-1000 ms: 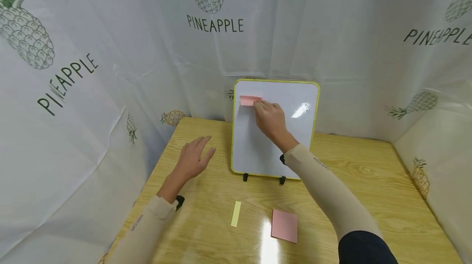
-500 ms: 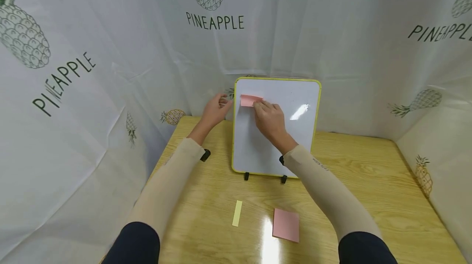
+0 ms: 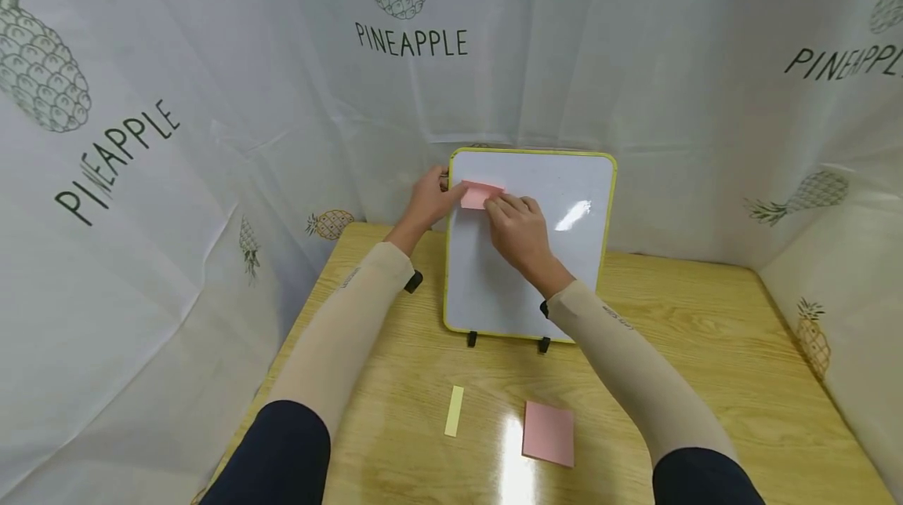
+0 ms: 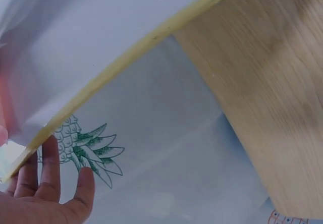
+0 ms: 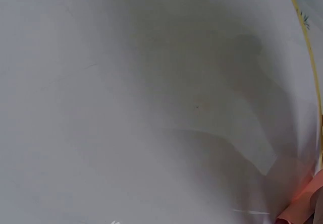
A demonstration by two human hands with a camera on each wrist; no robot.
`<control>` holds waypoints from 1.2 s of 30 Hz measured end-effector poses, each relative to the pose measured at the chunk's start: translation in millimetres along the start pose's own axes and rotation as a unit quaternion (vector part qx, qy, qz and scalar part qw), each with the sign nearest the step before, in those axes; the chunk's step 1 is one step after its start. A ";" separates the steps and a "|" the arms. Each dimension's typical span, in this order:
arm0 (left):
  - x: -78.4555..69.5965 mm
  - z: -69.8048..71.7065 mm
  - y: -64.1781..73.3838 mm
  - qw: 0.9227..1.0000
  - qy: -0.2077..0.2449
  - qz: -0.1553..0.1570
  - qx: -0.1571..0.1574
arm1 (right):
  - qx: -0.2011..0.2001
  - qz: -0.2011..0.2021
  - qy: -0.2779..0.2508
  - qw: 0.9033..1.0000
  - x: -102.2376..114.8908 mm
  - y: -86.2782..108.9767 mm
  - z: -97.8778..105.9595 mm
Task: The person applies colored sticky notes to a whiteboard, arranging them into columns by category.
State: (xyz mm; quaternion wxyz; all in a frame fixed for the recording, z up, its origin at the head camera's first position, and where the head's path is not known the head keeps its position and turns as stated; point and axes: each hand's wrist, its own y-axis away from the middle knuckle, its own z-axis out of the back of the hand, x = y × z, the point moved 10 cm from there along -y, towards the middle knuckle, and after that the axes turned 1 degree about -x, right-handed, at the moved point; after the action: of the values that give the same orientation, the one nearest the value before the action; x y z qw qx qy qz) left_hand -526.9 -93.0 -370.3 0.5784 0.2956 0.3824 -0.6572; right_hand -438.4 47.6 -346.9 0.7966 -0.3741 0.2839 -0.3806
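Observation:
A whiteboard (image 3: 487,285) with a yellow rim stands tilted back on the table. My right hand (image 3: 520,232) pinches the right side of a pink sticky note (image 3: 477,196) against the board's upper left. On the note's left side rests the thumb of my left hand (image 3: 427,203), while its other fingers reach round the board's left edge. The left wrist view shows the fingers of that hand (image 4: 50,188) behind the yellow rim (image 4: 101,77). In the right wrist view only a corner of the pink note (image 5: 303,204) and a bit of a finger appear.
Two black stand feet (image 3: 472,339) hold the board's lower edge. On the wooden table (image 3: 691,317) lie a narrow yellow paper strip (image 3: 455,411) and a pink sticky note pad (image 3: 548,434). A pineapple-print curtain (image 3: 317,97) hangs behind and at both sides.
My left hand has come up from over the table to the board's left edge, and its thumb now touches the note. The right hand has stayed at the note's right side.

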 end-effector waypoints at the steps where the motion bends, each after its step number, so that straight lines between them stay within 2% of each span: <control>1: -0.2 1.4 -0.3 1.000 0.000 0.002 -0.009 | 0.002 0.001 -0.003 1.000 0.4 0.4 -0.5; 5: 0.0 7.4 -1.6 0.999 -0.011 0.005 -0.044 | 0.021 0.006 -0.010 1.000 2.6 1.9 -5.9; 8: -0.6 9.9 -2.7 0.998 -0.017 0.000 -0.059 | 0.032 0.007 -0.012 0.999 3.8 2.5 -8.6; 13: -1.4 9.2 -4.7 0.998 -0.016 -0.008 -0.060 | 0.011 0.014 -0.006 1.000 6.6 -1.9 -3.0; 18: -0.8 8.9 -5.8 0.998 -0.018 -0.007 -0.059 | -0.003 0.030 -0.028 0.999 13.9 -9.8 -1.2; 27: 1.0 2.3 -7.9 0.999 -0.008 -0.009 -0.043 | 0.035 0.036 -0.066 0.997 23.4 -10.5 -20.8; 30: -0.5 1.3 -8.4 0.999 -0.009 -0.017 -0.041 | 0.050 0.022 -0.062 0.997 20.6 -8.9 -25.6; 36: -2.0 0.6 -9.2 0.999 -0.007 -0.019 -0.038 | 0.115 -0.005 -0.028 0.993 9.8 -3.1 -37.9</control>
State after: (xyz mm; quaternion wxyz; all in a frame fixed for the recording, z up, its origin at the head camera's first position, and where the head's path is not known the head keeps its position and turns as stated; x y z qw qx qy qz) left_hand -535.6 -92.2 -366.8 0.5792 0.2617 0.4084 -0.6552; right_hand -462.2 23.8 -367.2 0.8401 -0.2918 0.2145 -0.4039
